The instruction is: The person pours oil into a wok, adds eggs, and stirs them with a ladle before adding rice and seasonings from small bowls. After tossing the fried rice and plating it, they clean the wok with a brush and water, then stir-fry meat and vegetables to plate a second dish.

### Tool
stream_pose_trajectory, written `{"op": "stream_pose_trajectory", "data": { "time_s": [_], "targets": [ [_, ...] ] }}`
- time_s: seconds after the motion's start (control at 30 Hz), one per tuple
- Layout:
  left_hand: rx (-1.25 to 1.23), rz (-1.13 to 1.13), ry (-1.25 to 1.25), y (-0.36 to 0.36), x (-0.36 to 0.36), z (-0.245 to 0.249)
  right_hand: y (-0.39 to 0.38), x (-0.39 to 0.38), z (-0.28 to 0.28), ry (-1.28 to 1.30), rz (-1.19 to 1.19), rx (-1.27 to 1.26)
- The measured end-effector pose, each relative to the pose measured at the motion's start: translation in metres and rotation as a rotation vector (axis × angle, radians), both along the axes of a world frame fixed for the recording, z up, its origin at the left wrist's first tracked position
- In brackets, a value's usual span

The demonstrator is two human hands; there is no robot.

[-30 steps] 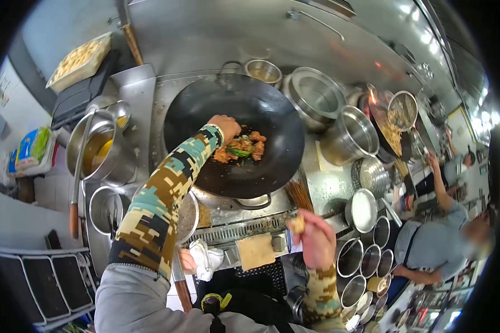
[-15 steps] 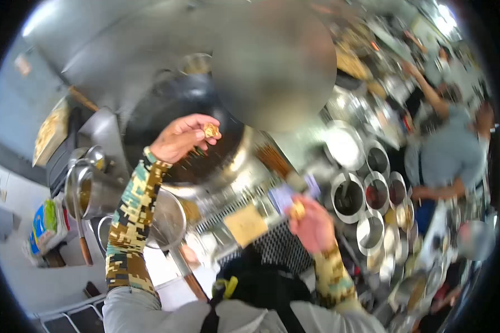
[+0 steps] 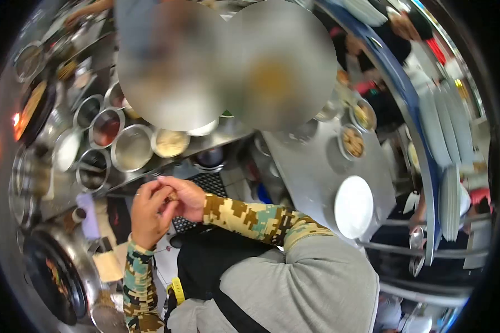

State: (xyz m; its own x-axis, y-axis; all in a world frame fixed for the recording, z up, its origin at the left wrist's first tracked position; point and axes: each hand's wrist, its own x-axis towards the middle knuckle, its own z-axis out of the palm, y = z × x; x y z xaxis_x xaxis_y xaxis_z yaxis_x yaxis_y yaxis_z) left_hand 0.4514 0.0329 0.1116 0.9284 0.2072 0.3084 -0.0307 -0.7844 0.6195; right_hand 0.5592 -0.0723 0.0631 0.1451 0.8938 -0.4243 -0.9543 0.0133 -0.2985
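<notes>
My left hand (image 3: pixel 149 215) and my right hand (image 3: pixel 188 198) are together above the floor gap beside the counter, fingers curled and overlapping. A small golden-brown piece of food (image 3: pixel 173 196) shows between them, mostly hidden by the fingers. Both forearms wear camouflage sleeves. To the lower left, a dark wok (image 3: pixel 44 250) holds some cut food in its bottom. Nearest beyond the hands stand a metal pot with a ladle (image 3: pixel 93 169) and a metal pot of pale liquid (image 3: pixel 132 148).
More seasoning containers, including a white-filled bowl (image 3: pixel 68 150), line the counter. On the steel table (image 3: pixel 311 177) stand a white plate (image 3: pixel 354 207) and a bowl of food pieces (image 3: pixel 351 142). Stacked plates (image 3: pixel 447 125) sit on a blue-edged shelf. Other people work beyond; two blurred discs cover the top.
My view has turned right, from over the wok toward the steel table. My hands, apart before with a small golden piece in each, have come together.
</notes>
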Motion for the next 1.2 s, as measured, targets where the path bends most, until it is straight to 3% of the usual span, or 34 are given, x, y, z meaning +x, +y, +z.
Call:
{"op": "stream_pose_trajectory", "data": {
  "time_s": [0.1, 0.13, 0.17, 0.2, 0.23, 0.27, 0.3, 0.37, 0.5, 0.57, 0.6, 0.63, 0.67, 0.7, 0.77, 0.8, 0.87, 0.9, 0.93, 0.97, 1.0, 1.03, 1.07, 1.1, 1.2],
  "targets": [
    [-0.056, -0.216, -0.051, -0.071, 0.065, 0.011, -0.098, 0.071, -0.013, -0.056, -0.099, 0.021],
    [-0.062, -0.229, -0.055, -0.081, 0.073, 0.017, -0.133, 0.087, 0.008, -0.125, -0.303, -0.24],
    [-0.075, -0.24, -0.061, -0.094, 0.084, 0.021, -0.179, 0.124, 0.0, -0.269, -0.362, -0.181],
    [-0.087, -0.245, -0.069, -0.106, 0.095, 0.023, -0.223, 0.152, 0.011, -0.354, -0.519, -0.343],
    [-0.097, -0.255, -0.058, -0.108, 0.1, 0.023, -0.274, 0.184, -0.007, -0.671, -0.734, -0.379],
    [-0.091, -0.248, -0.033, -0.109, 0.102, 0.022, -0.317, 0.215, 0.003, -0.828, -0.841, -0.627],
    [-0.086, -0.24, -0.008, -0.105, 0.104, 0.021, -0.369, 0.26, -0.03, -1.007, -0.97, -0.853],
    [-0.079, -0.219, 0.029, -0.097, 0.103, 0.008, -0.439, 0.302, -0.031, -1.689, -0.831, -1.447],
    [-0.012, -0.085, 0.093, -0.067, 0.075, -0.006, -0.443, 0.299, -0.027, -2.259, -0.539, -2.257],
    [-0.062, 0.099, 0.097, -0.034, 0.036, -0.017, -0.378, 0.271, -0.001, -2.319, -0.819, -1.687],
    [-0.158, 0.229, 0.15, -0.013, 0.007, -0.02, -0.333, 0.246, 0.002, -2.112, -0.819, -1.446],
    [-0.058, 0.334, 0.103, 0.019, -0.031, -0.033, -0.289, 0.228, -0.015, -1.771, -0.798, -1.022],
    [-0.018, 0.473, 0.106, 0.041, -0.068, -0.029, -0.25, 0.198, -0.044, -1.904, -0.842, -0.749],
    [0.215, 0.6, 0.164, 0.099, -0.139, -0.055, -0.204, 0.163, -0.024, -1.691, -0.414, -0.73],
    [0.394, 0.819, 0.259, 0.158, -0.272, -0.059, -0.143, 0.11, -0.033, -1.688, -0.231, -0.342],
    [0.13, 1.009, 0.34, 0.13, -0.288, -0.013, -0.111, 0.087, -0.046, -1.749, -0.141, -0.134],
    [0.416, 1.208, 0.3, 0.133, -0.403, -0.014, -0.067, 0.048, -0.039, -1.768, 0.046, 0.153],
    [0.555, 1.286, 0.325, 0.125, -0.455, -0.009, -0.05, 0.037, -0.034, -1.726, 0.259, 0.269],
    [0.62, 1.436, 0.54, 0.108, -0.51, 0.0, -0.031, 0.027, -0.022, -1.691, 0.509, 0.29],
    [0.448, 1.746, 0.643, 0.092, -0.561, 0.002, -0.011, 0.019, -0.024, -1.596, 0.697, 0.314],
    [0.601, 1.847, 0.803, 0.089, -0.644, -0.021, 0.002, 0.004, -0.037, -1.469, 0.654, 0.317],
    [0.38, 2.067, 0.903, 0.065, -0.64, 0.008, 0.021, -0.003, -0.03, -1.503, 0.701, 0.312],
    [0.345, 2.208, 0.911, 0.047, -0.644, 0.019, 0.04, -0.014, -0.032, -1.499, 0.751, 0.312],
    [0.367, 2.275, 1.021, 0.036, -0.677, 0.011, 0.06, -0.026, -0.034, -1.501, 0.783, 0.278],
    [0.005, 2.396, 1.143, 0.01, -0.679, 0.02, 0.12, -0.065, -0.04, -1.476, 0.817, 0.327]
  ]
}}
